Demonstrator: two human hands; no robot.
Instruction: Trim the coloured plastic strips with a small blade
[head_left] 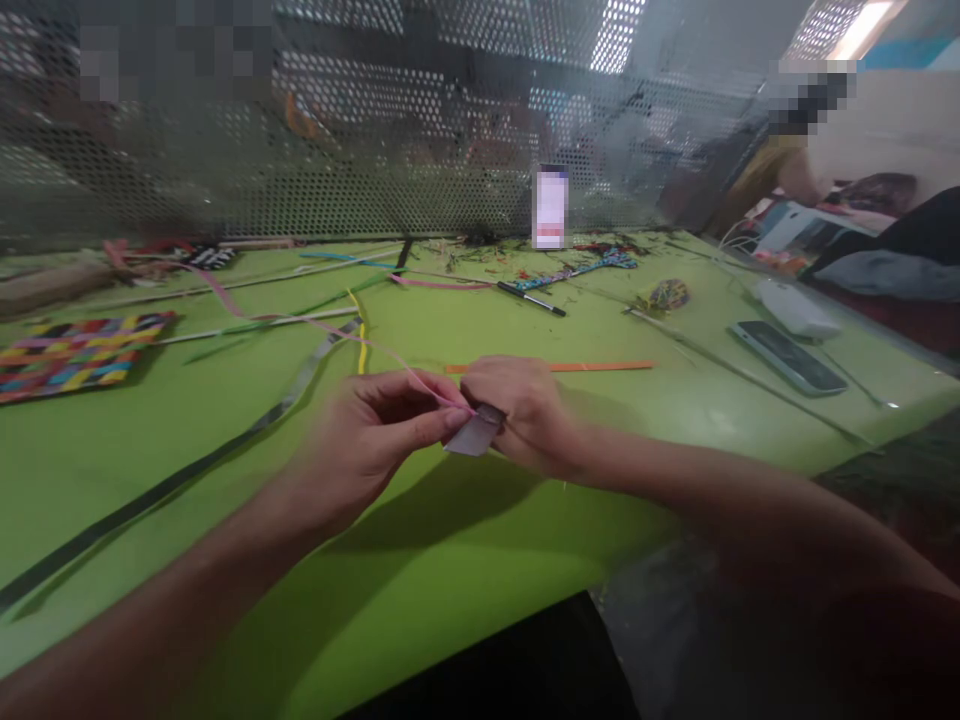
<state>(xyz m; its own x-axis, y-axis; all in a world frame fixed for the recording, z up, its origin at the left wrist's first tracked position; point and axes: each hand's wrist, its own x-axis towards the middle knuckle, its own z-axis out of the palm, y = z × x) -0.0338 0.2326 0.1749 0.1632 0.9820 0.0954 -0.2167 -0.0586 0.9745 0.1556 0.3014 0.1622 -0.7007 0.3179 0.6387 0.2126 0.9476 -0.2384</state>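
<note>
A small folded strip piece (475, 432) is held just above the green worktop (225, 560), with the left hand (375, 430) and right hand (521, 410) pinched together on it. Only this short fold looks done; most of the long pink strip (300, 322) trails away unworked

The table (225, 580) is green. At the left edge, a mat (75, 352) has checks in many colours. In the middle are a pink strip (300, 325), a grey piece (474, 437), an orange strip (585, 367) and a black strip (150, 492).
</note>
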